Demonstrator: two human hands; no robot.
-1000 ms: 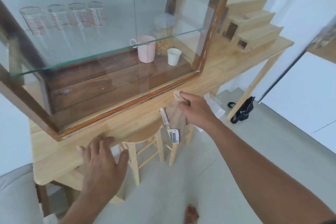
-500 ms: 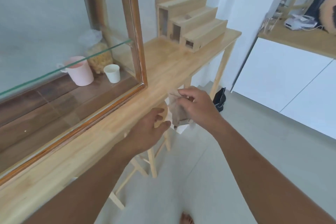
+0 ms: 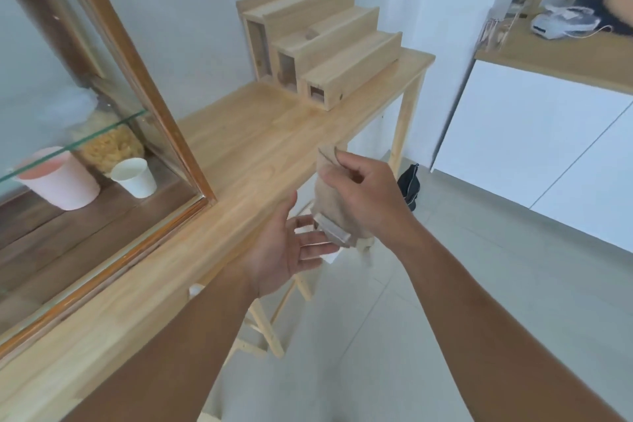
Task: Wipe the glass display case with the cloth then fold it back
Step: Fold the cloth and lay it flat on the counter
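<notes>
A small brown cloth [image 3: 334, 209] with a pale hem hangs in the air just off the table's front edge. My right hand [image 3: 368, 195] pinches its top between thumb and fingers. Below and to the left, my left hand [image 3: 287, 248] is palm up with fingers spread, its fingertips under the cloth's lower hem. The glass display case [image 3: 85, 134], framed in dark wood, stands at the left on the light wooden table [image 3: 246, 154]. Inside it are a pink cup [image 3: 60, 180], a white paper cup [image 3: 135, 176] and a jar of snacks [image 3: 109, 147].
A stepped wooden riser [image 3: 322, 51] stands at the table's far end. A wooden stool [image 3: 267, 329] is under the table below my hands. A black bag [image 3: 409, 187] lies on the tiled floor. A white counter [image 3: 548, 134] runs along the right, with another person behind it.
The view has swung right, away from the case front. My left hand left the table edge and came up under the cloth, opening palm up. My right hand lifted the cloth slightly.
</notes>
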